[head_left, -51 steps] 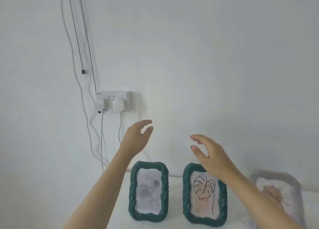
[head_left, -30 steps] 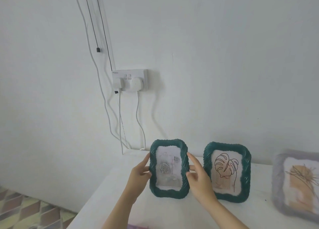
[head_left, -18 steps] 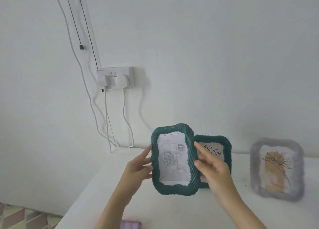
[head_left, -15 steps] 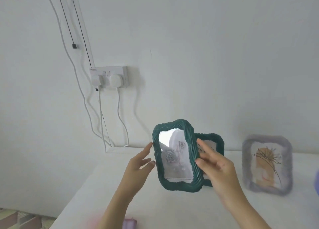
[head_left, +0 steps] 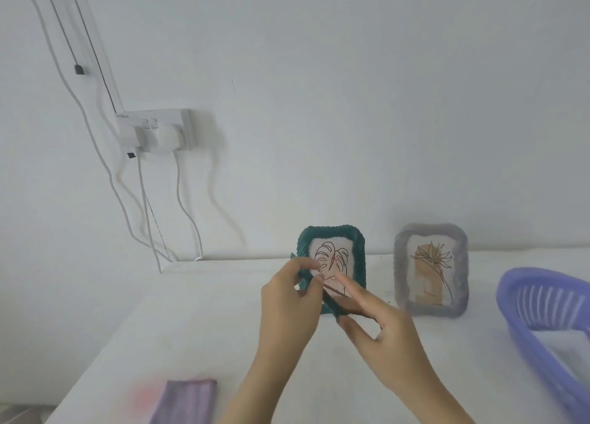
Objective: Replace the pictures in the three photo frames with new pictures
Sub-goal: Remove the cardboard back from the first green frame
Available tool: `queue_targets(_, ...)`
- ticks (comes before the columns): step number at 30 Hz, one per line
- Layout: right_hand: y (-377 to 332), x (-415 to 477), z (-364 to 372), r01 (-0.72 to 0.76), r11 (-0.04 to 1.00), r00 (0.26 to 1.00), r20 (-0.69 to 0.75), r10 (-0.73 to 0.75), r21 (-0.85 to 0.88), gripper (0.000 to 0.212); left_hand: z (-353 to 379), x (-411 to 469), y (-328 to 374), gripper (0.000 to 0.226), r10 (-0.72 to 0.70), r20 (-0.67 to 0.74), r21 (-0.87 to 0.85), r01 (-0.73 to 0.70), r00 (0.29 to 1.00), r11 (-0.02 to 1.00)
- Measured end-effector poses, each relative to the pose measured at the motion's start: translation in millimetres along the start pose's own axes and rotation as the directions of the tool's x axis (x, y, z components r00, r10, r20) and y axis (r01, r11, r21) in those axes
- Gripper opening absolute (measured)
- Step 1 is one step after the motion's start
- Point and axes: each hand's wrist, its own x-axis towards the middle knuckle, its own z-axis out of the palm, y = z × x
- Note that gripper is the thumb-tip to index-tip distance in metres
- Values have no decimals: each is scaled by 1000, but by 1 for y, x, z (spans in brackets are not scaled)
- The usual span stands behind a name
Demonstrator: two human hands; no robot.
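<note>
Centrally: frame, edge-on and tilted, pinched at its far end by left hand, near end gripped by right hand, before leaf-print frame.

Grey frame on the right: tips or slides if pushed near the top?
Likely tips: the grey frame stands nearly upright on a narrow bottom edge on the table. Probably stiff and light: the left hand and right hand hold the similar green frame in their fingers.

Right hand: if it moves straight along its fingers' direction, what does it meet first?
Past the tilted green frame that the right hand pinches, probably the standing green frame with the leaf drawing; depth is unclear.
</note>
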Motion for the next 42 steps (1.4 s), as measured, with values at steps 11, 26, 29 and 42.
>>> queue_targets(11,32,-16,-42,-310,950,951,-14,310,26,41,-21,-21,-21,32,-156,254,-210,212,955,955)
queue_targets(26,85,-52,-37,-472,879,865,-161,476,65,35,20,-35,-87,44,-309,349,-169,384,885,908)
queue_targets(29,93,-51,-36,-486,874,859,-171,482,17,37,30,-33,-95,54,-282,363,-64,326,888,943)
queue_targets(42,109,-71,-40,-447,832,892,-90,444,-329,52,41,-51,-121,67,-127,372,459,-63,919,886)
